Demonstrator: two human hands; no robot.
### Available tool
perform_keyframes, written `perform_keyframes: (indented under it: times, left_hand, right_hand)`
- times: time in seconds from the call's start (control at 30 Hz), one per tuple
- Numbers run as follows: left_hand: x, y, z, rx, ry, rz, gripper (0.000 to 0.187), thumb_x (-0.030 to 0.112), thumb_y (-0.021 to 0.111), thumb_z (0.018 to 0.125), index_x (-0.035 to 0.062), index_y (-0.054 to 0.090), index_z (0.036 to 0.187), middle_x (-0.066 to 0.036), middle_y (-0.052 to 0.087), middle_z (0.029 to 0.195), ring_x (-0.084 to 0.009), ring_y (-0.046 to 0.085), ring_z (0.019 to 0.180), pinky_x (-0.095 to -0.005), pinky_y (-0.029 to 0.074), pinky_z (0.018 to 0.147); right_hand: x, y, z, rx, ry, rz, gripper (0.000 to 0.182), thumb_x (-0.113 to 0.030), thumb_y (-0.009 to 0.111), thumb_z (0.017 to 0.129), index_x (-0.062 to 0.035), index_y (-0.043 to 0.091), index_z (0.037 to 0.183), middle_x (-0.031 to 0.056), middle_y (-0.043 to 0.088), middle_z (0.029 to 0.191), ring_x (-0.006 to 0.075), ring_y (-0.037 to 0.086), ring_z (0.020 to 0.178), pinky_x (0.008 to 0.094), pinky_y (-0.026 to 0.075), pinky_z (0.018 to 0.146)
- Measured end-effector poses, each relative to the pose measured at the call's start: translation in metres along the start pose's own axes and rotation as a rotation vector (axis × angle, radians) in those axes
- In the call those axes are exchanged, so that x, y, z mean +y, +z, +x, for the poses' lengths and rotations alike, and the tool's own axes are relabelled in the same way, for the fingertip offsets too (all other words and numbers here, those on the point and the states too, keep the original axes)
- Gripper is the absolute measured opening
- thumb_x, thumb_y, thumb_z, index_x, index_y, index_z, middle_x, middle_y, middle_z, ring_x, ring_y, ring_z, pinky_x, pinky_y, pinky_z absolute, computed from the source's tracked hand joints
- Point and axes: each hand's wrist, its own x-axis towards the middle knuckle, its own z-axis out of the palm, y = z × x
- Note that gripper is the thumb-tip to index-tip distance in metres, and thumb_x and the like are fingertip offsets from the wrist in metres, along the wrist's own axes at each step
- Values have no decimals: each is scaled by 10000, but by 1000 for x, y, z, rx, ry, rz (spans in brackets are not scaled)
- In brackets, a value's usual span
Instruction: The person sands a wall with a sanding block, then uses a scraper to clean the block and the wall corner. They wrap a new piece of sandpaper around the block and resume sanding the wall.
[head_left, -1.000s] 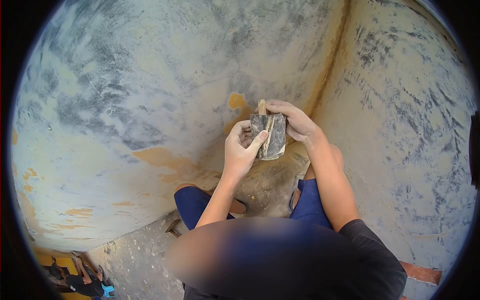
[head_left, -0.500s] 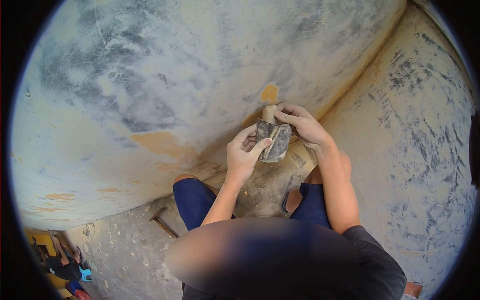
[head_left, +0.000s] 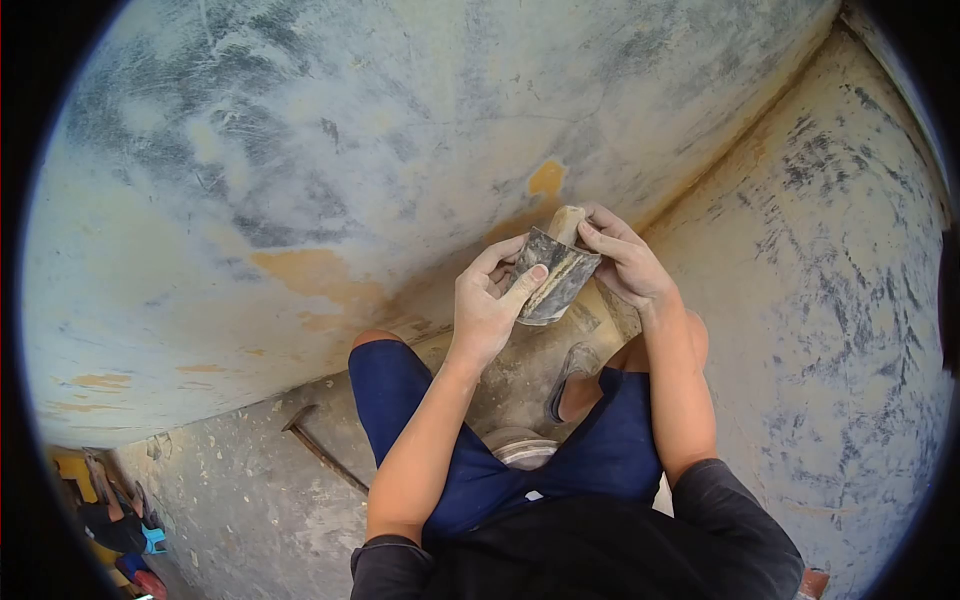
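A putty knife point(head_left: 556, 278) with a wide dark blade, crusted with pale plaster, is held up in front of my knees. Its short pale handle point(head_left: 567, 226) points up, away from me. My left hand point(head_left: 490, 295) grips the blade from the left side, with the thumb lying flat across its face. On the right, my right hand point(head_left: 625, 255) pinches the handle and the upper corner of the blade. Some fingers of both hands are hidden behind the tool.
A patchy plastered wall point(head_left: 400, 130) rises ahead, meeting a second wall point(head_left: 790, 300) at the right. A hammer-like tool point(head_left: 325, 450) lies on the concrete floor point(head_left: 250, 500). Between my legs sits a round, pale-rimmed object point(head_left: 522, 450). Another person point(head_left: 110, 520) is at far left.
The putty knife has tilted, its handle end leaning right, with both hands still on it. My view has shifted slightly, and the round object between my legs now shows.
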Motion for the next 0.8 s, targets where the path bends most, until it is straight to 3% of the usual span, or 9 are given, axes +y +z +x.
perform_keyframes:
  times: [0.23, 0.3, 0.5, 0.57, 0.6, 0.67, 0.8]
  left_hand:
    - [-5, 11, 2, 17, -22, -124, 456, 95, 712, 933, -68, 513, 1311, -120, 630, 1180, -155, 603, 1081, -295, 492, 964]
    - [-7, 11, 4, 22, -11, -115, 457, 90, 709, 934, -64, 503, 1312, -118, 625, 1173, -152, 603, 1065, -293, 494, 956]
    - [-10, 15, 1, 45, 34, -23, 466, 99, 709, 930, -24, 512, 1334, -90, 638, 1096, -148, 618, 1019, -313, 501, 935]
    - [-18, 12, 2, 37, 129, 367, 604, 175, 746, 898, -15, 475, 1403, -121, 615, 1156, -227, 617, 1075, -368, 489, 968]
    - [-14, 13, 1, 35, 129, 367, 604, 175, 746, 898, -15, 475, 1403, -121, 615, 1156, -227, 617, 1075, -368, 489, 968]
    - [-3, 16, -4, -23, 353, 735, 734, 234, 783, 850, -12, 443, 1452, -165, 561, 1254, -321, 589, 1139, -417, 475, 997]
    - [-2, 21, -10, -51, 358, 814, 767, 238, 799, 827, -19, 443, 1456, -197, 503, 1324, -366, 559, 1178, -427, 470, 1009]
  right_hand:
    - [-8, 2, -9, -48, 40, 263, 362, -230, 600, 1018, 1, 541, 1291, 107, 632, 1242, 173, 607, 1120, 323, 479, 977]
    - [-5, 2, -11, -76, -110, -35, 454, -177, 674, 963, 29, 515, 1335, 130, 632, 1266, 185, 609, 1140, 331, 472, 1000]
    - [-4, 4, -13, 11, -49, -135, 522, -82, 740, 885, 40, 539, 1350, 105, 654, 1219, 171, 610, 1133, 334, 476, 998]
    - [-2, 4, -12, 18, -22, -111, 487, -83, 743, 884, 35, 564, 1321, 98, 661, 1195, 165, 616, 1111, 326, 479, 988]
    - [-2, 4, -12, 22, 5, -87, 452, -83, 745, 882, 30, 590, 1292, 91, 669, 1172, 159, 622, 1089, 318, 481, 978]
    - [-3, 9, -11, 40, -34, -161, 424, -84, 738, 887, 25, 601, 1274, 85, 675, 1145, 155, 626, 1069, 313, 486, 963]
    - [1, 13, -9, 73, -106, -263, 357, -128, 724, 919, 18, 622, 1228, 69, 679, 1101, 144, 627, 1036, 298, 494, 928]
